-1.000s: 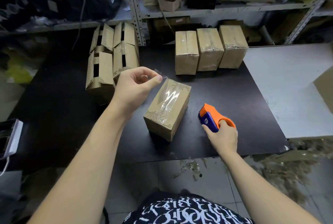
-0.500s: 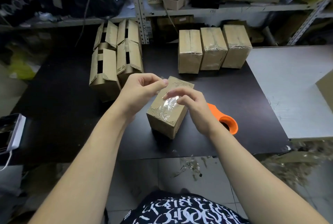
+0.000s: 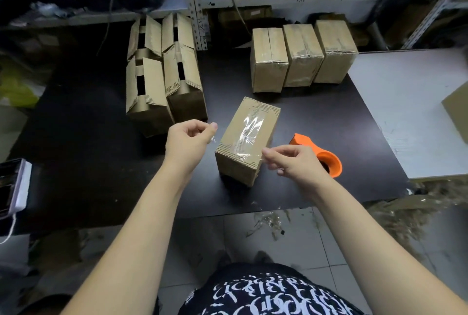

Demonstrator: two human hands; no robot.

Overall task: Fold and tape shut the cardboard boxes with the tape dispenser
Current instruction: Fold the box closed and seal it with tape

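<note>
The fingers [image 3: 211, 127] of the left hand [image 3: 188, 141] were curled in, thumb and forefinger pinched on what looked like a wisp of clear tape [image 3: 213, 139], held just left of the box. The right hand [image 3: 293, 162] had its fingertips [image 3: 266, 154] pinched close at that box's near right corner, at or almost at the tape edge. Whether they held anything could not be told. The black table [image 3: 76, 137] carried everything: a cluster of open-flapped boxes [image 3: 162, 79] at far left, three sealed boxes [image 3: 301, 56] in a row at far right, and the box in hand [image 3: 249, 137] standing near the middle between both hands. A wrinkled tape strip [image 3: 250, 128] ran along its top. The orange tape dispenser [image 3: 326, 158] lay on the table just right of the right hand, not held. The step looked like finishing off this box, with the seal laid and a loose bit being dealt with. The next move probably called for getting rid of the wisp, pressing the strip's ends flat over the edges, then shifting the box toward the sealed row.
</note>
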